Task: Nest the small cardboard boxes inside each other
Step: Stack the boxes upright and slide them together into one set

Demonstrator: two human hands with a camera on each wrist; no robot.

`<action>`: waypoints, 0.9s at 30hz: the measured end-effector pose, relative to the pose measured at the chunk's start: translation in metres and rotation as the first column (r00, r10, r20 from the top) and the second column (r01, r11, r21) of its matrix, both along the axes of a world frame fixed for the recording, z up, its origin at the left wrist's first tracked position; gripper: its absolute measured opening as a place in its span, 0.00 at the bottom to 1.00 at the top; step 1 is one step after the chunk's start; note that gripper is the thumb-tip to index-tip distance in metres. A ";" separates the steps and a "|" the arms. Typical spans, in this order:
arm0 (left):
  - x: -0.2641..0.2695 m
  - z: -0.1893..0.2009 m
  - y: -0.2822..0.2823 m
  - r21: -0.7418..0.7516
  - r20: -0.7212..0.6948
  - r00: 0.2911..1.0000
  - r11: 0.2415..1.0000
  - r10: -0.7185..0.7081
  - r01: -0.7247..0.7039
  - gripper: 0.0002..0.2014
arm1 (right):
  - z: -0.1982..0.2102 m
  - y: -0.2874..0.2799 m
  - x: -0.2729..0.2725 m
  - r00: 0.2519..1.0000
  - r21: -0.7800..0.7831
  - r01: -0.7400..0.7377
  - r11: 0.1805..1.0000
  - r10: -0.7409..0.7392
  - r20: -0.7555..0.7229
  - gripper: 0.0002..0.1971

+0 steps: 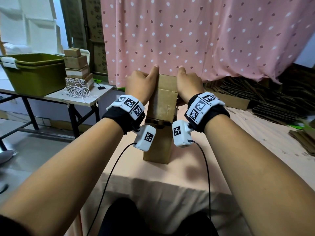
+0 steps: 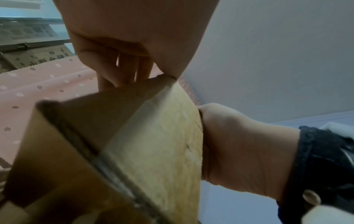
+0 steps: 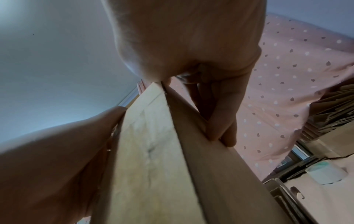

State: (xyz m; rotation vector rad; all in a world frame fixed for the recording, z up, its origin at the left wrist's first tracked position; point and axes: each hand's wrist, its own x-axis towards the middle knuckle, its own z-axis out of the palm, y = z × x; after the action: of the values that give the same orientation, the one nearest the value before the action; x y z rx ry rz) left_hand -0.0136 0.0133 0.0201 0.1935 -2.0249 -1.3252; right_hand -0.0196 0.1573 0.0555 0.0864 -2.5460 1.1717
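A small brown cardboard box (image 1: 164, 99) is held between both hands above the pink-covered table (image 1: 230, 167). Its lower end sits in the open top of a taller cardboard box (image 1: 157, 147) that stands upright on the table. My left hand (image 1: 143, 82) grips the small box's left side, and my right hand (image 1: 189, 84) grips its right side. The left wrist view shows the left fingers (image 2: 124, 66) curled on the box's (image 2: 162, 144) side face. The right fingers (image 3: 216, 106) press the box's (image 3: 149, 151) other side. The inside of the taller box is hidden.
A side table at the left carries a green tub (image 1: 34, 72), a stack of small cardboard boxes (image 1: 76, 65) and a tangle of white cord (image 1: 76, 90). Flattened cardboard (image 1: 272, 99) is piled at the right. A pink dotted curtain (image 1: 204, 31) hangs close behind.
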 end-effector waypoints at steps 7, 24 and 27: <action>0.000 -0.010 0.005 0.021 -0.007 1.000 1.000 -0.019 0.019 0.38 | -0.008 0.004 -0.003 0.999 -0.024 0.027 0.999 -0.028 -0.036 0.31; 0.011 -0.006 0.005 -0.044 -0.057 0.992 0.992 0.114 -0.116 0.34 | -0.009 0.002 0.004 0.995 -0.012 -0.006 1.000 0.005 -0.103 0.27; 0.007 -0.010 0.003 -0.052 -0.071 0.993 0.994 0.091 -0.095 0.33 | -0.011 0.002 0.003 0.998 -0.012 -0.004 1.000 0.004 -0.056 0.25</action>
State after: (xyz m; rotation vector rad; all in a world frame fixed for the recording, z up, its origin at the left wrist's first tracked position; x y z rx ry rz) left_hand -0.0066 0.0165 0.0105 0.2120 -1.9682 -1.2008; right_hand -0.0167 0.1597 0.0443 0.1197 -2.4916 1.1693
